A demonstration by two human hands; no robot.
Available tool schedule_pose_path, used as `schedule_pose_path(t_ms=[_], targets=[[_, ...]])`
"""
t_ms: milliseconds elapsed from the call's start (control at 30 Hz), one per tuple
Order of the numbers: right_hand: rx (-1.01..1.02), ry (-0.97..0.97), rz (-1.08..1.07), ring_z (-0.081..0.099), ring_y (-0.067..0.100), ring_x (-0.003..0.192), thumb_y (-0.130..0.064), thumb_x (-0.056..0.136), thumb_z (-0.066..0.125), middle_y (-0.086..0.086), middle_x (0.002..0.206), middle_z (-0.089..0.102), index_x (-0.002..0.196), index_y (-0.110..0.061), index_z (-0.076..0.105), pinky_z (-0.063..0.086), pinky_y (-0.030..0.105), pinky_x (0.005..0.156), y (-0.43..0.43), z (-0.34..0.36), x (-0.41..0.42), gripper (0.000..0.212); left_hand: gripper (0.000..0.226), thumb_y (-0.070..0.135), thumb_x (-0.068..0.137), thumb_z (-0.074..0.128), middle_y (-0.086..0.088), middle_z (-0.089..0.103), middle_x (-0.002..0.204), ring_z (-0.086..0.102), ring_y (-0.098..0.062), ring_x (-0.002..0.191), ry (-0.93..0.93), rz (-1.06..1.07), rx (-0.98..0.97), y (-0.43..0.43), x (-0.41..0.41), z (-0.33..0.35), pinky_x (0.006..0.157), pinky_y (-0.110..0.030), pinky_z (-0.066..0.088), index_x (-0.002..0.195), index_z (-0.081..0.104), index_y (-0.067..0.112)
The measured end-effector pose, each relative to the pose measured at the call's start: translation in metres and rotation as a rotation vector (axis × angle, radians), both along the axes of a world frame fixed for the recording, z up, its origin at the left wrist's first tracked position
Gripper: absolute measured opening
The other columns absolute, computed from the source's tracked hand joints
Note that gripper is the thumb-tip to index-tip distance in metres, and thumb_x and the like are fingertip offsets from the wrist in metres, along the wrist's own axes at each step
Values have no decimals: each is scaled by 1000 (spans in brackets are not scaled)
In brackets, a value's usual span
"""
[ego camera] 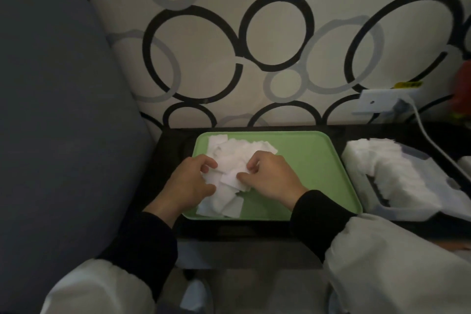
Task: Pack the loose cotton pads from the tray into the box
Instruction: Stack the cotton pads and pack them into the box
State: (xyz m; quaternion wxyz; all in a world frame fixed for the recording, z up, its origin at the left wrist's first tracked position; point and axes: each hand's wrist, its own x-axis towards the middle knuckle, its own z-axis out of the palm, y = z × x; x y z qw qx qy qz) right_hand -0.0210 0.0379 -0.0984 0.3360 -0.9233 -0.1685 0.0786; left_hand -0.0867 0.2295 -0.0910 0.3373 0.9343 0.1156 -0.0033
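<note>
Now left hand [190, 182] and right hand [270, 177] grips pinch pads [230, 158], tray [318, 160] 9 o'clock side. Square stack first; box [400, 181] at 3 o'clock.

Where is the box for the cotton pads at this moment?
In the head view, the box stands at the right side, directly beside the right edge of the green tray.

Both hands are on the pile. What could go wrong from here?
The left hand and right hand grip a loose, uneven pile of cotton pads; some may drop while crossing the tray to the box. The box already looks fairly full, so added pads could spill over.
</note>
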Motion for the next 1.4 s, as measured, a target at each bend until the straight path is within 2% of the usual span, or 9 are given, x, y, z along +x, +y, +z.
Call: schedule_pose_path(t_ms=[200, 367, 567, 733, 900, 1033, 1133, 1300, 1400], targets=[[22, 137, -13, 59, 17, 90, -38, 74, 82, -2, 100, 61, 101, -20, 56, 49, 32, 74, 11, -2, 1, 41, 48, 11, 74, 83, 5, 54, 102, 51, -8, 78, 16, -25, -88, 4, -2, -8, 76, -26, 45, 110, 60, 32], [264, 271, -18, 59, 11, 67, -11, 76, 80, -1, 80, 61, 109, -15, 57, 45, 21, 59, 9, 3, 3, 40, 45, 7, 75, 81, 4, 57, 98, 54, -11, 76, -10, 12, -129, 4, -2, -10, 78, -27, 48, 107, 60, 30], [467, 380, -44, 62, 24, 74, 6, 80, 66, 9, 80, 61, 101, -4, 66, 52, 33, 64, -14, 12, 11, 23, 44, 4, 72, 82, 3, 61, 94, 59, -12, 78, -12, 53, -163, 6, 0, -9, 66, -19, 44, 102, 62, 31], [482, 397, -71, 60, 30, 81, 2, 85, 62, 20, 86, 60, 95, 17, 61, 52, 42, 76, -27, 10, 16, 18, 38, 4, 74, 82, 1, 64, 93, 63, -13, 86, -10, 89, -206, 9, 0, -5, 76, -27, 52, 98, 66, 29], [531, 408, -62, 68, 32, 97, 0, 90, 56, 24, 111, 68, 103, 8, 65, 58, 45, 84, -33, 14, 14, 17, 33, 1, 76, 78, -5, 68, 92, 66, -19, 88, -100, 50, -407, 6, 1, 2, 80, -34, 54, 95, 71, 27], [624, 446, 31, 65, 29, 92, 1, 93, 55, 23, 106, 67, 108, 7, 64, 55, 36, 75, -36, 24, 10, 18, 28, 0, 84, 65, -8, 68, 99, 67, -25, 96, -126, 94, -594, -4, 4, 7, 76, -38, 56, 100, 69, 22], [711, 474, 118, 64, 30, 96, 2, 94, 57, 27, 113, 66, 109, 6, 66, 53, 46, 88, -39, 30, 7, 18, 28, 1, 83, 63, -9, 66, 101, 65, -29, 99, -154, 122, -712, -13, 5, 9, 73, -41, 56, 100, 68, 22], [795, 495, 194, 67, 30, 96, 8, 86, 64, 24, 114, 67, 110, -2, 69, 56, 46, 86, -41, 34, 5, 26, 33, 1, 81, 74, -7, 68, 107, 68, -24, 99, -169, 91, -722, -24, 6, 12, 70, -34, 59, 101, 70, 27], [757, 489, 182, 69, 32, 88, 6, 78, 74, 23, 98, 71, 109, -5, 70, 55, 50, 87, -42, 35, 6, 33, 34, 4, 79, 79, -9, 68, 112, 67, -23, 103, -146, 74, -705, -32, 7, 15, 73, -35, 62, 104, 71, 26]])
